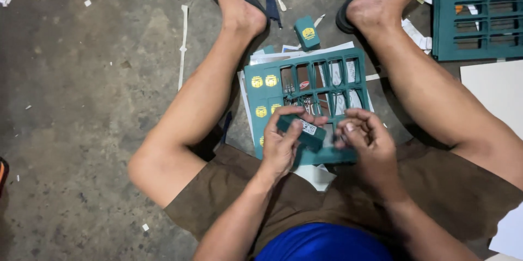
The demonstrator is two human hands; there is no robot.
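Head view. The left hand grips a small dark green box, fingers curled over its top edge and thumb beneath, so the hand is closed on it. The right hand is just beside the box's right end, its fingers bent inward and pinched near the end flap; whether they hold anything cannot be told. Directly beyond the fingertips lies a green die-cut card sheet with rows of punched-out windows — its near edge passes under both hands, its far edge stops short of the feet. Under it, white paper sheets reach back toward the brown shorts. Open room is narrow: the bare legs close in on either side of the hands, and bare concrete floor opens only well to the left of the left fingers. Farther beyond the fingers, a second small green box stands between the feet; a green plastic crate sits far off past the right fingers. The held box is oblong and dark green — a pale printed label shows on its upper face.
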